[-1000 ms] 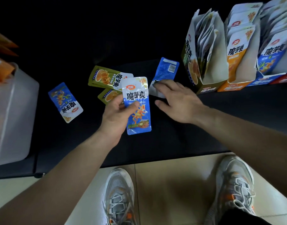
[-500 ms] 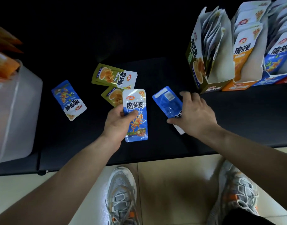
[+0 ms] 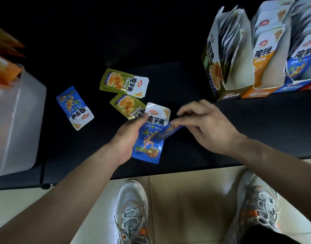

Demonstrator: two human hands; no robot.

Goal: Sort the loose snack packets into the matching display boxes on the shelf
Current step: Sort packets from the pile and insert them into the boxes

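While in left hand (image 3: 128, 137), blue-white packet (image 3: 148, 147)

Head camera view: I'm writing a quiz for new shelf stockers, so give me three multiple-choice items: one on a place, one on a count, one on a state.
1. Nearest the hands stands: A the green cardboard display box B the orange box C the blue box
2. How many green foil snack packets lie loose on the black shelf? A one B two C four
3. The left hand is: A open and empty B gripping a blue foil snack packet C flat on the shelf

Key:
1 A, it ends the row on the hands' side.
2 B, two lie side by side.
3 B, its thumb and fingers clasp the packet, while the right hand pinches a second blue packet.
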